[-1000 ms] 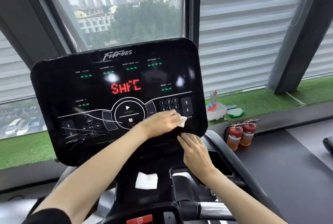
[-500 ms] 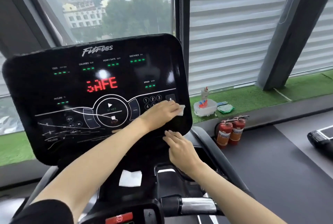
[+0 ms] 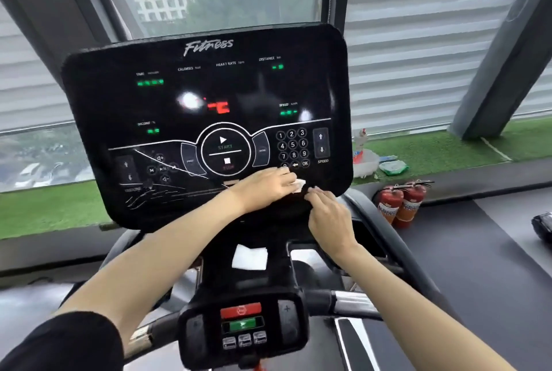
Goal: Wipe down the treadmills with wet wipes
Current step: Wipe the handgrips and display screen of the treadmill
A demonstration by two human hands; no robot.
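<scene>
The black treadmill console [image 3: 167,101] fills the middle of the view, its display lit. My left hand [image 3: 265,187] lies flat on the panel's lower right, just below the number keypad. It presses a white wet wipe [image 3: 299,184] against the panel, and a corner of the wipe pokes out past the fingertips. My right hand [image 3: 330,215] rests with its fingertips on the console's bottom edge, right beside the wipe, and holds nothing. A second white wipe [image 3: 250,257] lies on the ledge under the console.
A handlebar control pod [image 3: 242,326] with red and green buttons sits low in front of me. Two red fire extinguishers [image 3: 400,206] stand on the floor to the right. A plastic bag and a green packet [image 3: 394,167] lie on the turf strip. Another machine [image 3: 542,227] shows at the right edge.
My view has swung and dipped, so the control pod now shows. Both hands stay at the console's lower right, and the left hand with the wipe has slipped slightly lower below the keypad.
</scene>
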